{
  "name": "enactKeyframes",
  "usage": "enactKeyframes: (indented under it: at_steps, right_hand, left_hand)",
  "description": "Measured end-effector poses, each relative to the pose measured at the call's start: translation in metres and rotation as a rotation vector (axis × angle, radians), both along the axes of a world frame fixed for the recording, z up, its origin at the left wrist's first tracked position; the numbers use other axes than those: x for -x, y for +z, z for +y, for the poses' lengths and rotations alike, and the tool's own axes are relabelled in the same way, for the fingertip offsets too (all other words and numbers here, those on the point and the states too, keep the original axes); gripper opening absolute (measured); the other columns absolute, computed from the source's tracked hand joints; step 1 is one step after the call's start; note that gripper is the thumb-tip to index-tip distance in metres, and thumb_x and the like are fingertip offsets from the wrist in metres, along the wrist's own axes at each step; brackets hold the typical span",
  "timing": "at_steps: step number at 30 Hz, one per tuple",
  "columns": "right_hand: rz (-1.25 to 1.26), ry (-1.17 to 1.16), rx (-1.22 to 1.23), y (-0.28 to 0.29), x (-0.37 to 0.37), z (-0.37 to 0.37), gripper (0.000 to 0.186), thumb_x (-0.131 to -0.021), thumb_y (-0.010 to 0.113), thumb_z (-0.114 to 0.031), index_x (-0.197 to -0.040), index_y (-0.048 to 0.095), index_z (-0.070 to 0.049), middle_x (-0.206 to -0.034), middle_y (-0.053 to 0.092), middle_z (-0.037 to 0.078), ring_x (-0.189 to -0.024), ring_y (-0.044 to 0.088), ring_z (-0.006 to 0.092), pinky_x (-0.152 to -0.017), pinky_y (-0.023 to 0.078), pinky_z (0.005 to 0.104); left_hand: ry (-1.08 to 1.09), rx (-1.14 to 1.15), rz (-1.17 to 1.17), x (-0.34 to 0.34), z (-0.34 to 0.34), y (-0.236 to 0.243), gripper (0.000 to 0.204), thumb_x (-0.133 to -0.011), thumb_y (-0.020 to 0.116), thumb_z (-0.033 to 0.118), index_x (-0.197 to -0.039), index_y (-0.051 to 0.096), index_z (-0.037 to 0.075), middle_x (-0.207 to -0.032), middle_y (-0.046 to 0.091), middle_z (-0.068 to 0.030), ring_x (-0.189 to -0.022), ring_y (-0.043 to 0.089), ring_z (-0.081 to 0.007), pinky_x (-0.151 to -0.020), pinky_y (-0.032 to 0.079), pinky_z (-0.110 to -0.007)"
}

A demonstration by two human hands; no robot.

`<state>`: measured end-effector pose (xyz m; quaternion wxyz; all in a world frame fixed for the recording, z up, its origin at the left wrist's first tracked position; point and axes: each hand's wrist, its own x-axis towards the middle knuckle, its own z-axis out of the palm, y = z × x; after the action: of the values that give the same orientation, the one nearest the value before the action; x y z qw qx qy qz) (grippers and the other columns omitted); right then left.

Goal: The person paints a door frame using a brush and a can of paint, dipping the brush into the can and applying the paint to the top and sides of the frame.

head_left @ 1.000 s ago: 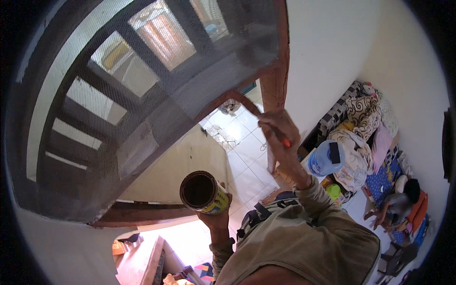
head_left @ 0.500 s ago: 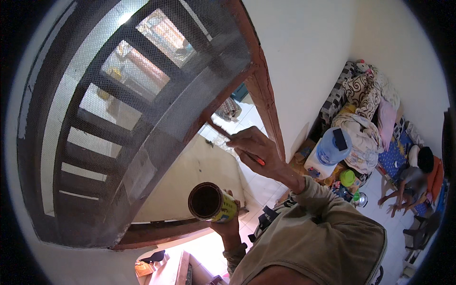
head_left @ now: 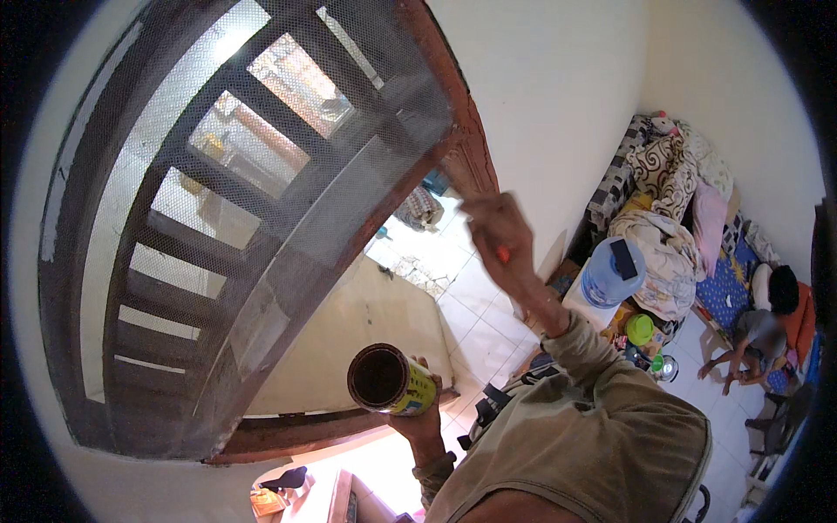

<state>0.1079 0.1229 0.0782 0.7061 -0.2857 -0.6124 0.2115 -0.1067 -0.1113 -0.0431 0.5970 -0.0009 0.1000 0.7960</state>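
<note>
My left hand (head_left: 417, 418) is closed around a paint can (head_left: 392, 382) with a dark inside and yellow-green label, held upright below the doorway's top. My right hand (head_left: 499, 231) grips a thin brush (head_left: 454, 170) with an orange-red handle end; its bristle end is blurred against the reddish-brown wooden frame (head_left: 459, 113). Left of it is the arched transom (head_left: 235, 87), with dark bars behind grey mesh. A cream door panel (head_left: 349, 331) stands below the transom.
At right, bedding and pillows (head_left: 663, 174) are heaped against the wall. Beside them are a blue water jug (head_left: 610, 275) on a white dispenser, a green bowl (head_left: 639, 329) and a seated person (head_left: 741, 357). A white tiled floor (head_left: 475, 344) shows below; furniture (head_left: 323, 497) stands at bottom left.
My right hand has moved up and right since half a second ago, carrying the brush along the frame toward its corner. My left hand still holds the can.
</note>
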Motion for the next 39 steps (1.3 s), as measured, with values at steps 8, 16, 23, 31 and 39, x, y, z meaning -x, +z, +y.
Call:
enactKeyframes:
  at_steps: [8,16,23,31,39]
  right_hand:
    - [0.132,0.214,0.021,0.002,-0.036,0.026,0.020,-0.091,0.062,0.008,-0.108,0.071,0.002,-0.105,0.064,0.008,-0.092,0.064,0.0154,-0.076,0.051,0.0264]
    - [-0.190,-0.166,-0.071,0.008,-0.022,0.021,0.021,-0.082,0.074,-0.004,-0.101,0.066,0.000,-0.099,0.064,0.010,-0.087,0.064,0.0206,-0.074,0.052,0.0358]
    - [0.221,0.346,0.126,0.044,-0.018,-0.015,0.012,-0.093,0.068,-0.001,-0.104,0.064,0.000,-0.098,0.065,0.002,-0.090,0.063,0.0098,-0.078,0.051,0.0256]
    - [0.009,0.661,0.089,0.144,-0.024,-0.037,0.021,-0.094,0.068,-0.007,-0.112,0.060,0.000,-0.091,0.067,0.013,-0.070,0.068,0.0210,-0.058,0.058,0.0312]
    - [-1.011,0.896,-0.210,0.209,0.026,-0.065,0.023,-0.088,0.079,-0.005,-0.109,0.069,-0.004,-0.096,0.073,0.004,-0.062,0.063,0.0117,-0.052,0.049,0.0262]
  left_hand:
    - [0.039,0.133,0.146,-0.008,0.000,0.002,0.070,-0.095,0.051,0.065,-0.146,0.052,0.017,-0.143,0.057,-0.0120,-0.135,0.050,-0.0404,-0.101,0.046,-0.063]
    - [0.071,0.134,0.300,-0.004,0.008,-0.004,0.075,-0.088,0.057,0.063,-0.145,0.051,0.015,-0.142,0.056,-0.0157,-0.133,0.051,-0.0429,-0.100,0.047,-0.066]
    - [0.012,0.137,0.227,-0.020,0.017,0.016,0.080,-0.091,0.037,0.068,-0.149,0.048,0.013,-0.146,0.053,-0.0181,-0.133,0.052,-0.0411,-0.105,0.042,-0.065]
    - [0.013,0.062,0.623,-0.030,0.029,0.055,0.066,-0.101,0.034,0.051,-0.150,0.043,0.007,-0.145,0.053,-0.0205,-0.134,0.053,-0.0380,-0.107,0.046,-0.060]
    - [-0.001,0.001,0.663,-0.036,0.040,0.111,0.047,-0.096,0.066,0.007,-0.140,0.048,0.003,-0.136,0.060,-0.0194,-0.122,0.063,-0.0295,-0.098,0.059,-0.046]
